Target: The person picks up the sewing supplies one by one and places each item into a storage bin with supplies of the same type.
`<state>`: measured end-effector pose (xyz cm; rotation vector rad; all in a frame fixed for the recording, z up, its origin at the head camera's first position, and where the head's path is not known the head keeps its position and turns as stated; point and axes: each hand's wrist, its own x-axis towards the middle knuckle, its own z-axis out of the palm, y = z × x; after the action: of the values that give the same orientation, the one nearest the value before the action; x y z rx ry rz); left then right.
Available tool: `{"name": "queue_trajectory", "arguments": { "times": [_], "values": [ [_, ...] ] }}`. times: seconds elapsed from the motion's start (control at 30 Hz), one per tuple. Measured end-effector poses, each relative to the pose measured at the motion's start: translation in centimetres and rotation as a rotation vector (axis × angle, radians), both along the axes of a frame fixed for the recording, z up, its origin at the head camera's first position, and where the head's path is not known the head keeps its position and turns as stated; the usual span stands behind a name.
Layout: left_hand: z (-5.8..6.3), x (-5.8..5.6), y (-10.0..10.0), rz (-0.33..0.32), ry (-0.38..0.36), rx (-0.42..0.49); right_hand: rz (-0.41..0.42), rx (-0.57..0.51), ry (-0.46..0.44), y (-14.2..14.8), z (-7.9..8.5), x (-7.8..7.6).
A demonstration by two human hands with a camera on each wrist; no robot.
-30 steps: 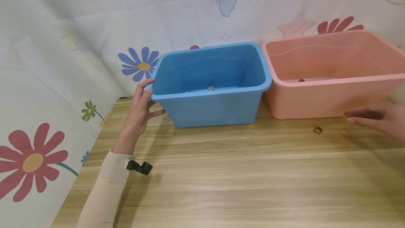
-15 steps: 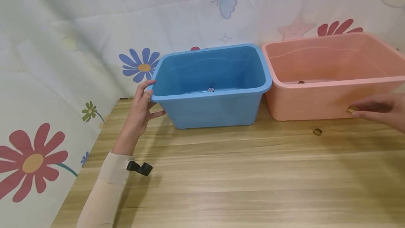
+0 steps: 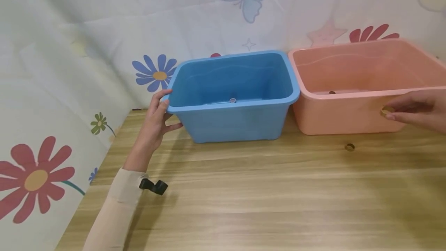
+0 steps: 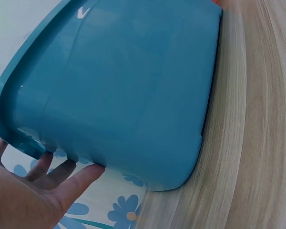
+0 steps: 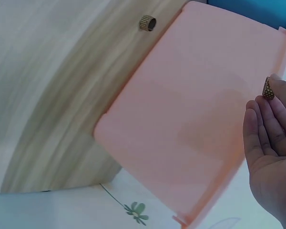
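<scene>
My left hand (image 3: 153, 125) grips the left rim of a blue plastic bin (image 3: 233, 123), with several fingers against its side wall in the left wrist view. A small silvery, ring-like thing (image 3: 232, 100) lies on that bin's floor. My right hand (image 3: 419, 108) pinches a gold-coloured ring (image 5: 268, 89) between thumb and fingertips, in front of the pink bin (image 3: 345, 115) and just below its rim. Another ring, brass-coloured and ridged (image 5: 147, 23), stands on the table before the pink bin. Inside the pink bin a small dark object (image 3: 331, 92) is partly hidden by the front wall.
Both bins stand side by side, rims touching, at the back of the wooden table (image 3: 223, 197). A printed cloth (image 3: 195, 15) with flowers and a butterfly hangs behind and along the left. A black camera mount (image 3: 153, 186) sits on my left wrist.
My right hand has lifted the gold-coloured ring from near the table to just under the pink bin's rim. The left hand keeps its hold on the blue bin.
</scene>
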<state>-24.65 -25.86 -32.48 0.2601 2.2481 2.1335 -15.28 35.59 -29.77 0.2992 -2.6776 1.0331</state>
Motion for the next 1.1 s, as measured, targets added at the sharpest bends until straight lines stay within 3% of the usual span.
{"name": "queue_trajectory", "arguments": {
  "times": [0.1,0.3,0.43,0.67,0.8,1.1],
  "values": [
    [-0.1,-0.1,0.2,-0.009,-0.001,0.001,0.033,-0.045,0.063,0.1,0.3,-0.1],
    [-0.1,-0.2,0.1,-0.007,0.012,0.001,0.034,-0.091,0.052,-0.4,1.4,-0.4],
    [-0.1,-0.1,0.0,0.003,0.006,-0.004,0.058,-0.065,0.046,-0.8,2.2,-0.8],
    [-0.2,0.0,-0.1,0.003,-0.002,-0.005,0.153,-0.003,0.121,-1.2,3.3,-1.9],
    [-0.2,0.1,-0.1,0.001,0.007,-0.004,0.092,0.115,0.119,-1.5,4.2,-2.2],
    [-0.2,0.0,0.0,0.0,0.017,0.001,0.091,0.023,0.044,-1.5,5.8,-2.9]
  ]
}}
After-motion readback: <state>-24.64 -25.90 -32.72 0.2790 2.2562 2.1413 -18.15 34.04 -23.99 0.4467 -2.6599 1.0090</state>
